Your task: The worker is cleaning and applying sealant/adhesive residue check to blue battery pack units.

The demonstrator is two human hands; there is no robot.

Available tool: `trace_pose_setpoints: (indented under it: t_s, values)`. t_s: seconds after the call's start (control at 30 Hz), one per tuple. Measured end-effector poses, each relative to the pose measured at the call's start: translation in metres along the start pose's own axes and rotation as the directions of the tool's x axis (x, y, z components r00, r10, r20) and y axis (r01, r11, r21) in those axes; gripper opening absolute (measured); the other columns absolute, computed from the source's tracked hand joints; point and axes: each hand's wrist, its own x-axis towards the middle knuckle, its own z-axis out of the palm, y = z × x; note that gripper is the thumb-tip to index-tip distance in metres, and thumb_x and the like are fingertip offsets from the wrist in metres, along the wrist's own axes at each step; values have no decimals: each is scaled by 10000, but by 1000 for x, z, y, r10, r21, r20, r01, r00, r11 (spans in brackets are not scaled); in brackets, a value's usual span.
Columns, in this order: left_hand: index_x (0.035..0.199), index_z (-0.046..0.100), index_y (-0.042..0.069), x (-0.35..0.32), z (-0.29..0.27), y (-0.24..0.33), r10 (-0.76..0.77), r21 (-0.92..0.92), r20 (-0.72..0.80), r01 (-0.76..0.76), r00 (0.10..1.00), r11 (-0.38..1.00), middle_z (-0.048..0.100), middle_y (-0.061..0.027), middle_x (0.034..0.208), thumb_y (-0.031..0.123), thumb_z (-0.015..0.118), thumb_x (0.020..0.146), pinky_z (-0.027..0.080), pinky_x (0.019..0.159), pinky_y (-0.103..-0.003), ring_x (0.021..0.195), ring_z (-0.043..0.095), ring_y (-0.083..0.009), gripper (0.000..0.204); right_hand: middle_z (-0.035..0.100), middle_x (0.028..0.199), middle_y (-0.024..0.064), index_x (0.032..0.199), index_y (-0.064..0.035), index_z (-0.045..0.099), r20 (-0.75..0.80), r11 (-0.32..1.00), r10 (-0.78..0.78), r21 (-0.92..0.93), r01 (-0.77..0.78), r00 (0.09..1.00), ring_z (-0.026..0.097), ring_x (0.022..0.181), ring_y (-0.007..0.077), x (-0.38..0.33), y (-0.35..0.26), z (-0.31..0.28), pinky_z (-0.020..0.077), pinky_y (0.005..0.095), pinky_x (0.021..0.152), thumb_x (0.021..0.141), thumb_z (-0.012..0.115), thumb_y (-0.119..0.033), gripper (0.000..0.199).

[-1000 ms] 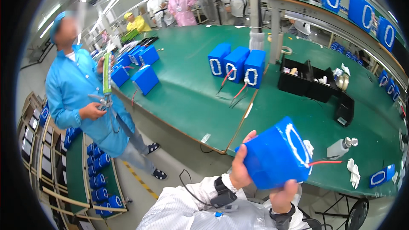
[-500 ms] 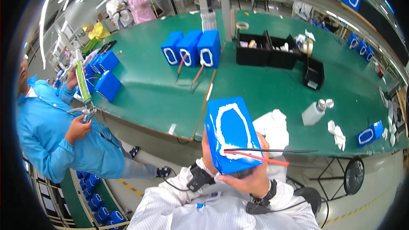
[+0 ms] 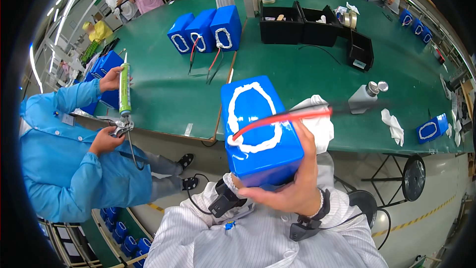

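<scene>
Held up in front of me is a blue-wrapped battery pack (image 3: 248,164) with a ring of white sealant (image 3: 273,111) on its upper face. A red lead (image 3: 282,117) and a blurred black lead rise from a white blob near one corner of that face and point right. My right hand (image 3: 297,183) grips the pack's right and near side, thumb across the near end. Behind the left side, my left hand (image 3: 237,180) supports the pack; its fingers are hidden. A white cloth (image 3: 320,131) lies on the green table just beyond my right hand.
Three similar packs (image 3: 201,32) stand farther back, near black bins (image 3: 281,31). At right are a pump bottle (image 3: 363,100), crumpled tissue (image 3: 392,126) and another pack (image 3: 432,129). On the left, a co-worker in blue (image 3: 84,154) holds a sealant gun (image 3: 125,92). A stool (image 3: 413,178) stands right.
The pack has come up and slightly left, tilting so that its near end shows more. Its leads have swung upward. The co-worker's sealant gun has shifted right and turned more upright.
</scene>
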Motion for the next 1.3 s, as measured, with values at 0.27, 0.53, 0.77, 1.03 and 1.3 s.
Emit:
trace_pose_setpoints:
  t_s: [0.27,0.53,0.77,1.03,1.3]
  values:
    - [1605,331,197,-1,13,-12,17,62,-199,-5,980,998,406,-137,1609,747,428,975,416,1155,-571,1419,460,-372,842,470,1458,291,1542,51,319,-2,990,109,96,-108,994,530,1317,429,16,-5,-6,465,486,1074,631,998,-408,1226]
    - [1590,364,207,12,34,-10,207,219,-450,-117,868,969,444,-129,1586,769,396,974,414,1151,-582,1395,484,-378,835,518,1382,229,1514,37,361,-3,931,314,196,-308,949,569,1281,362,26,-9,-14,469,451,1071,615,1005,-368,1177]
    - [1586,369,215,17,34,-12,192,190,-437,-119,879,975,451,-127,1582,751,349,1000,400,1158,-587,1391,484,-379,795,504,1385,198,1514,28,361,1,872,347,368,-323,938,571,1271,314,29,-8,-13,475,424,1067,630,1004,-346,1156]
    - [1463,420,173,-1,16,-1,41,68,-279,-22,960,997,492,-132,1449,636,399,979,431,1067,-533,1255,515,-358,669,445,1458,256,1538,43,337,-2,928,294,240,-285,956,532,1313,375,24,-9,-8,494,450,1037,652,992,-361,1174]
    - [1266,510,134,-131,53,309,-68,269,-682,335,728,903,542,-132,1249,458,470,941,469,917,-470,1046,549,-327,461,423,1476,282,1549,49,328,-15,992,126,32,-125,992,515,1319,425,25,-15,-11,464,479,1074,655,979,-336,1172]
